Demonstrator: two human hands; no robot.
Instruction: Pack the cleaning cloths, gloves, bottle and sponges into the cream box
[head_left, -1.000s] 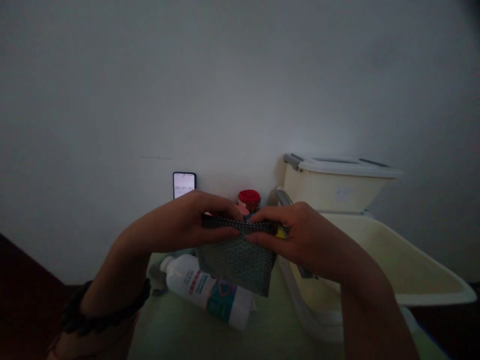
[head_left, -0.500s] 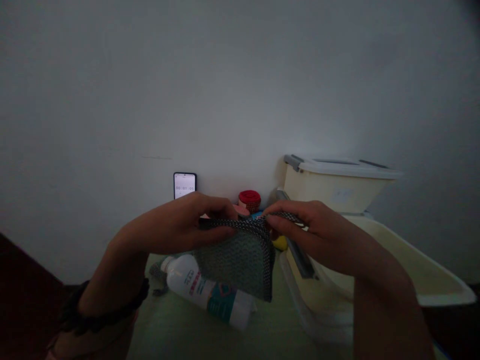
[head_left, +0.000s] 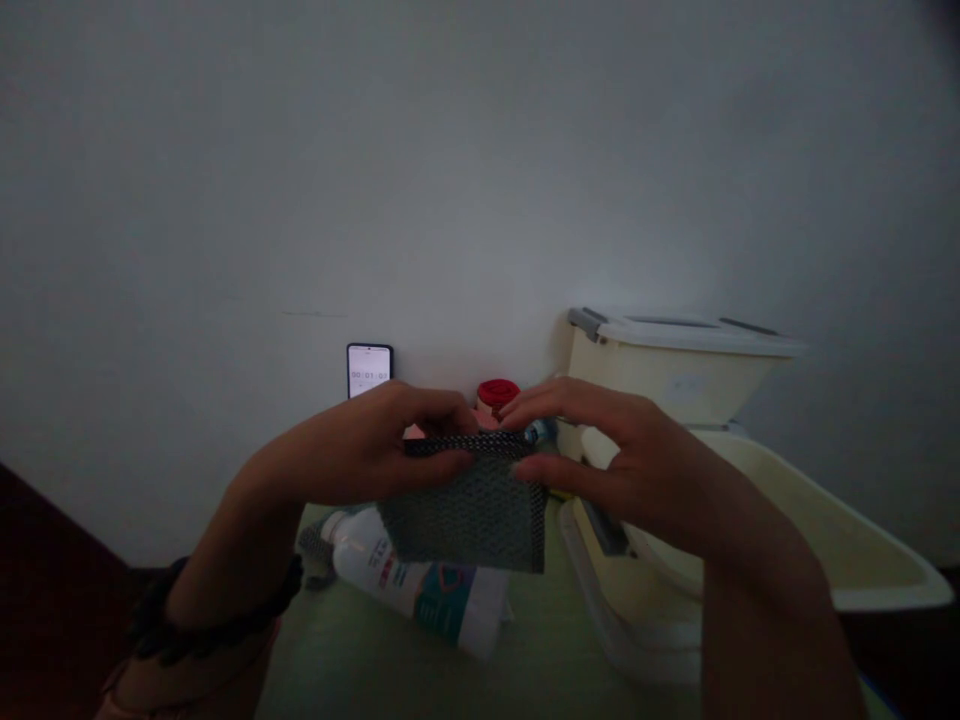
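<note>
A folded grey mesh cloth (head_left: 472, 520) with a black-and-white woven border hangs in front of me. My left hand (head_left: 360, 445) pinches its upper border, thumb in front and fingers behind. At the cloth's right end is my right hand (head_left: 615, 445), its fingers spread from the thumb; the thumb tip lies against or just before the cloth. Below and partly behind the cloth, a white bottle (head_left: 367, 550) with a teal label lies on its side on the green tabletop (head_left: 375, 670).
A phone (head_left: 370, 372) showing a timer leans against the wall. Behind my hands stands a red roll (head_left: 499, 393). To the right are an open cream bin (head_left: 810, 520) and a lidded cream box (head_left: 660, 375). A grey bundle (head_left: 316, 550) lies by the bottle's cap.
The fingers of my right hand have parted from their pinch on the border. The cloth now looks folded over more evenly, its lower edge higher. My left hand keeps its hold.
</note>
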